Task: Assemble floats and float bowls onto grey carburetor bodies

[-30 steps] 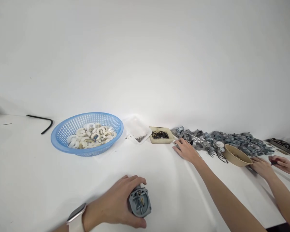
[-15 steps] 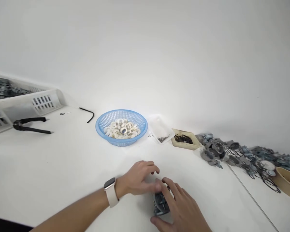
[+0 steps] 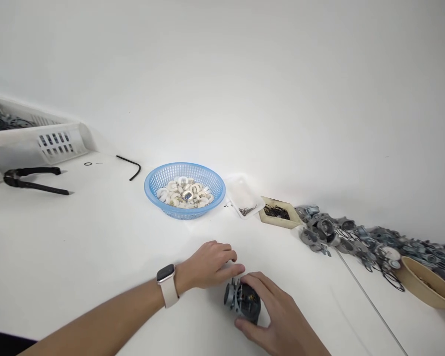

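Note:
A dark grey, rounded mechanical part (image 3: 244, 300) with a short cylindrical stub on its left rests on the white table. My right hand (image 3: 276, 316) grips it from the right, thumb at the near side and fingers over the far side; the palm hides its right edge. My left hand (image 3: 213, 265), with a watch (image 3: 166, 282) on the wrist, hovers just beyond and left of the part. Its fingers are loosely curled and apart, with nothing between them.
A blue basket (image 3: 185, 213) holds white rings. Right of it are a white tray (image 3: 241, 190) with small pins, a beige tray (image 3: 282, 222) of black rings, heaped grey parts (image 3: 326, 227) and a tan bowl (image 3: 426, 291). Black-handled pliers (image 3: 37, 180) lie left, before a white crate (image 3: 63, 143).
The grey part has turned in my right hand, so its stub now faces left. My left hand has drawn slightly away from it. The whole view has shifted a little.

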Available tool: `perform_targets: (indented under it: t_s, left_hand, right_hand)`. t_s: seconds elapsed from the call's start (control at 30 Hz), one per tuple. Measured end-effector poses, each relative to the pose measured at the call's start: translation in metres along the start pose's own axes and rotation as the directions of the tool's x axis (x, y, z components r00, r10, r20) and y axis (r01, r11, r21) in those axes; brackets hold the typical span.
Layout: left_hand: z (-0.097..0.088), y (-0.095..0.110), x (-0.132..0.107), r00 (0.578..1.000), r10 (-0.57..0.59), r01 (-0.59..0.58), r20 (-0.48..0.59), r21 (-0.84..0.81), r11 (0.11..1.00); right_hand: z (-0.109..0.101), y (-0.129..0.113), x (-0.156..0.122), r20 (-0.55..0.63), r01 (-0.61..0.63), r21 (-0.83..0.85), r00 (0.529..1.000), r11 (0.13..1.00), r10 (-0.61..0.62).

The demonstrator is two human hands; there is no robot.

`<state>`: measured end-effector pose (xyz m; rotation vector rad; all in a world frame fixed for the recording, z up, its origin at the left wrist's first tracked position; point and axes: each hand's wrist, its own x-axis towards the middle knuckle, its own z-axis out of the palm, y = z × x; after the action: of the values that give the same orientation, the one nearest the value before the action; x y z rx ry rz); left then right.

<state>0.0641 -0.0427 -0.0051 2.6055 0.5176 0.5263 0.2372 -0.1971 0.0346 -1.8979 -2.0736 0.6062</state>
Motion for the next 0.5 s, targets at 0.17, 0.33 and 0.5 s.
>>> perform_targets:
  t_s: [0.17, 0.33, 0.5]
  left_hand:
    - [0.005, -0.002, -0.001, 1.000, -0.002, 0.001, 0.015, 0.036, 0.999]
    - [0.007, -0.004, 0.000, 1.000, -0.004, 0.004, 0.011, 0.059, 0.998]
    - [0.009, -0.005, 0.001, 1.000, 0.006, -0.007, 0.016, 0.060, 0.998]
  right_hand:
    - [0.003, 0.000, -0.001, -0.005, 0.052, -0.032, 0.999, 0.998, -0.052]
    - [-0.002, -0.001, 0.002, -0.005, 0.124, -0.076, 0.992, 0.989, -0.124]
    - [-0.008, -0.003, 0.006, 0.001, 0.112, -0.135, 0.994, 0.984, -0.113]
